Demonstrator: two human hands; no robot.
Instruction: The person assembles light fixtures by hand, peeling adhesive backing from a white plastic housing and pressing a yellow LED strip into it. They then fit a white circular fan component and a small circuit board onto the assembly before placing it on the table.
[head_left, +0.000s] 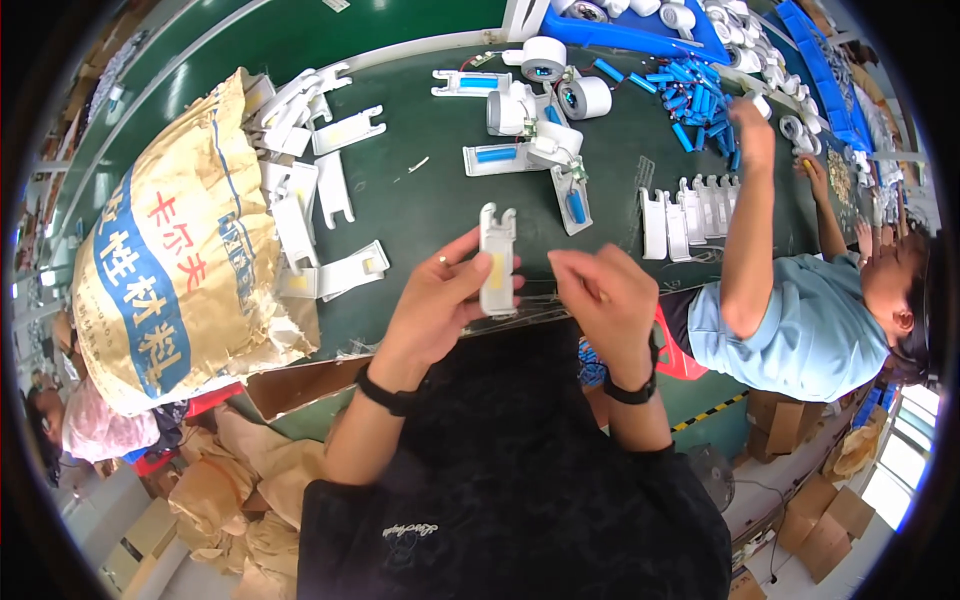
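My left hand [432, 305] holds a white plastic housing piece [497, 270] upright, thumb on its front. The piece has two prongs at its top and a small yellow patch on its face. Just to the right and apart from it is my right hand [612, 300], its fingers curled in a pinch; whatever is in them, if anything, is hidden. Beyond my hands lie similar white pieces fitted with blue cylindrical batteries [497, 155], wired to round white lamp-like heads [545, 60].
A big tan sack [160, 250] stands at the left, with loose white pieces [292, 225] spilling beside it. A row of white pieces [690, 215] and a heap of blue batteries [695, 95] lie at the right. A co-worker in a light blue shirt [790, 320] reaches there. Blue trays [640, 35] sit behind.
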